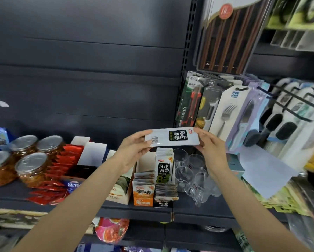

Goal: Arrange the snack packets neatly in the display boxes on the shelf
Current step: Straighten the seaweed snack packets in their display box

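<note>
Packet [172, 137] of white snack w/ black label and barcode sits at frame centre, held flat and horizontal above the shelf [80, 204], btwn both hands. Left hand [134, 151] pinches its left end, thumb under and fingers over by the barcode; right hand [209, 144] pinches the right end, fingers curled round the edge. Directly below the packet, lower centre: display boxes [164, 188] in a row, one black/white w/ matching packets standing upright, an orange box [143, 195] just left of it, also w/ packets. Lower left: red sachets [61, 164] fanned out beside lidded jars [32, 168]. Clear glasses [190, 171] stand just right of the boxes, under the right wrist. Right of frame: carded fork [227, 115] and other utensils hang on hooks.
</note>
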